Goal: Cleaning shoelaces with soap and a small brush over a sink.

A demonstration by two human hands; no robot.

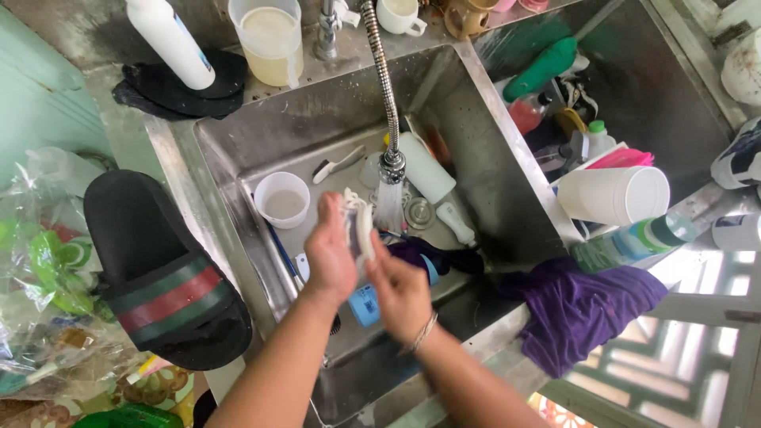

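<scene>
Over a steel sink my left hand grips a small white object, perhaps a shoe or a sponge, next to the running water. My right hand presses against its lower side; a bracelet sits on that wrist. A flexible metal faucet hose hangs down to a spray head with water streaming from it, just right of the object. In the basin lie a white cup, a white brush, a white bottle and a dark purple cloth.
A black slide sandal with a green and red stripe rests on the left rim. A purple cloth drapes over the right rim. Behind stand a white bottle, a measuring jug and mugs. The right compartment holds cups and bottles.
</scene>
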